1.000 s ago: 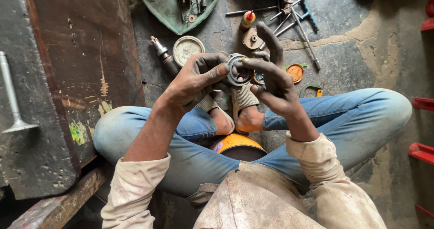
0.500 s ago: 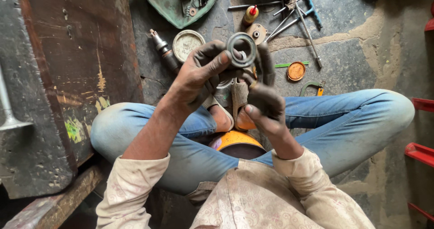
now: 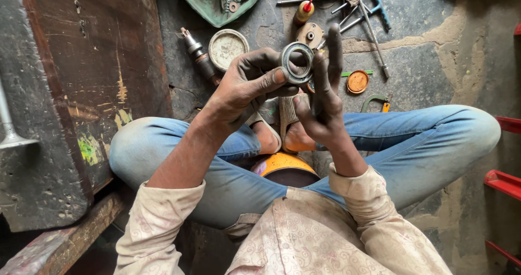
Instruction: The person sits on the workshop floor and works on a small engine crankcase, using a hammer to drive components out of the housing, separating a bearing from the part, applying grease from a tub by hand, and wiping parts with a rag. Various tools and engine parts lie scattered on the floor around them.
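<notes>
Grease covers both my hands as I look down from the head camera at my crossed legs in blue jeans (image 3: 434, 145). My left hand (image 3: 247, 88) grasps a round metal ring (image 3: 297, 63), thumb pressed along its near edge and fingers curled behind it, so the ring stands upright, facing me, above my sandalled feet. My right hand (image 3: 321, 98) is at three o'clock of the ring, touching its rim; the fingers are stretched out straight and not closed on anything, the fingertips pointing to twelve o'clock.

On the concrete floor, at eleven o'clock from the ring, lies a round dial gauge (image 3: 228, 48) with a pale face, and just beside it a slim metal cylinder part (image 3: 198, 51). At twelve o'clock sit a small bottle with a red cap (image 3: 304, 12) and loose metal rods (image 3: 369, 14). At three o'clock rests an orange round lid (image 3: 357, 82). A green tray (image 3: 209, 4) of small parts is at eleven o'clock, farther off. A dark wooden block (image 3: 81, 90) fills the nine o'clock side.
</notes>
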